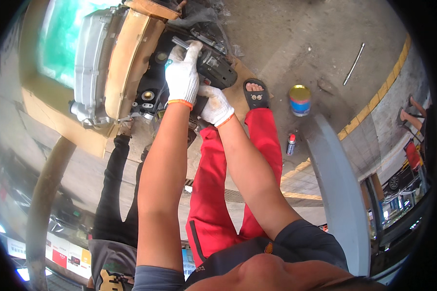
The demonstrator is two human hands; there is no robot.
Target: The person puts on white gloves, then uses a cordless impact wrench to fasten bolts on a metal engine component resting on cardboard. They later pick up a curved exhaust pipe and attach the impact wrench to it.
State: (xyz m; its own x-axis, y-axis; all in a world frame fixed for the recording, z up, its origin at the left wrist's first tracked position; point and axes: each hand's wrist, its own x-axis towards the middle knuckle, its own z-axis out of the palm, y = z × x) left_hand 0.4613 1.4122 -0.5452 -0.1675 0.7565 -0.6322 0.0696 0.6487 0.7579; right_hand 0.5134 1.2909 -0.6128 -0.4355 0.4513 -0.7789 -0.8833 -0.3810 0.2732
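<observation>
Left hand point(182, 77) holds a metal bar point(179, 42) by the engine point(147, 95) — right hand point(215, 105) curls close — can't tell if it's holding anything.

My white-gloved, orange-cuffed left hand point(182, 80) hides the dark metal beneath it; my matching right hand point(216, 107) has its fingertips out of sight; the shiny green plastic sheeting point(58, 53) runs off the top edge; the right rim cuts off a dark-clothed person point(412, 122).

A yellow line point(383, 90) crosses the stained grey floor point(286, 39) near a tall blue-grey post point(337, 194).
</observation>
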